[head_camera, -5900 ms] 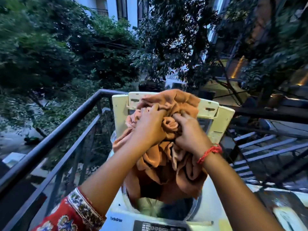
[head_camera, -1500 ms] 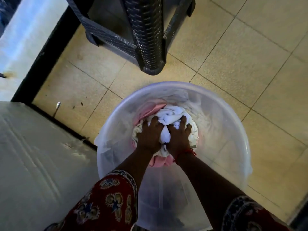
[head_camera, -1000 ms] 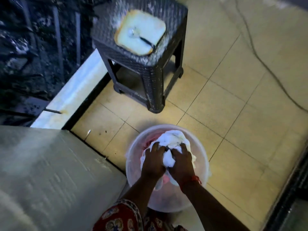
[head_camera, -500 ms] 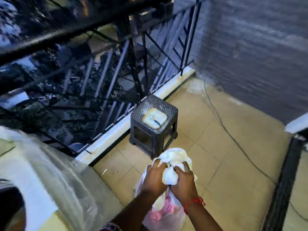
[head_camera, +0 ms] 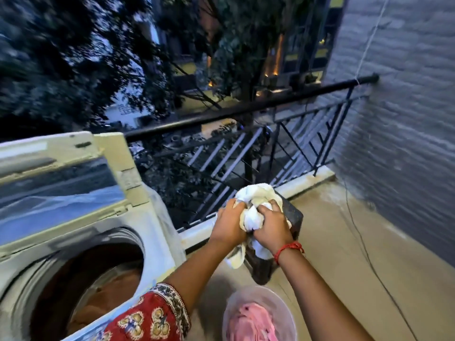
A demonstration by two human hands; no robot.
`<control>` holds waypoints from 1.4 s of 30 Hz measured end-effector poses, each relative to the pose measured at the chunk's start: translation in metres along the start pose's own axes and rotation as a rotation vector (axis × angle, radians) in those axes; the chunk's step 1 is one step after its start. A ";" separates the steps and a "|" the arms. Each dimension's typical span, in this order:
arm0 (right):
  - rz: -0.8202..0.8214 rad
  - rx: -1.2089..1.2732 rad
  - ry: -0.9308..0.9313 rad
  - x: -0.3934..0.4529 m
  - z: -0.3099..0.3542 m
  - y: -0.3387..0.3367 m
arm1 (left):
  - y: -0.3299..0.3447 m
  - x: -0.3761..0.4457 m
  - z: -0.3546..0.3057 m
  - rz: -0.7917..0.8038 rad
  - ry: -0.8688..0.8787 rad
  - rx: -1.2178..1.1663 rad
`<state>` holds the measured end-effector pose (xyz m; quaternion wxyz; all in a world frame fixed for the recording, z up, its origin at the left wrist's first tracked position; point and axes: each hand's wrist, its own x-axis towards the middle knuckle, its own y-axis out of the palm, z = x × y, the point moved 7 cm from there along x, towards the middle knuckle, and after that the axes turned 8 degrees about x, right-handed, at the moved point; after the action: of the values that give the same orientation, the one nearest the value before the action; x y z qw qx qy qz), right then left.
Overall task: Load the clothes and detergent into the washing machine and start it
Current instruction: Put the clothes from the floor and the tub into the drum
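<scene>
A bunched white cloth (head_camera: pixel 253 199) hangs in the air to the right of the washing machine, gripped by my left hand (head_camera: pixel 227 222) and my right hand (head_camera: pixel 272 226) together. The top-loading washing machine (head_camera: pixel 152 232) stands at the left with its lid (head_camera: pixel 61 173) raised. Brown cloth (head_camera: pixel 108 289) lies inside its drum. Below my hands, a translucent tub (head_camera: pixel 229 308) on the floor holds pink cloth (head_camera: pixel 251 323). No detergent is in view.
A dark woven stool (head_camera: pixel 293 217) stands behind my hands, partly hidden by them. A black metal railing (head_camera: pixel 246 112) runs along the balcony edge. A grey brick wall (head_camera: pixel 398 143) closes the right side. A thin cable (head_camera: pixel 364 244) trails over the tiled floor.
Both hands have lifted the white cloth out of the tub and up to chest height. My view has swung up and left, bringing the open washing machine into sight.
</scene>
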<state>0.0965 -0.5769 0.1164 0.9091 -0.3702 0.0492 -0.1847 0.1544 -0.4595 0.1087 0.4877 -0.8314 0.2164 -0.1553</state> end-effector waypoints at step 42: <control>0.806 -0.136 -0.401 -0.058 0.291 0.483 | -0.151 -0.230 0.478 -0.003 -0.729 0.069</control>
<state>0.2534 -0.0473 -0.0099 0.8736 -0.4088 0.0244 0.2629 0.2122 0.0785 0.0030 0.5601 -0.8157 0.0216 0.1433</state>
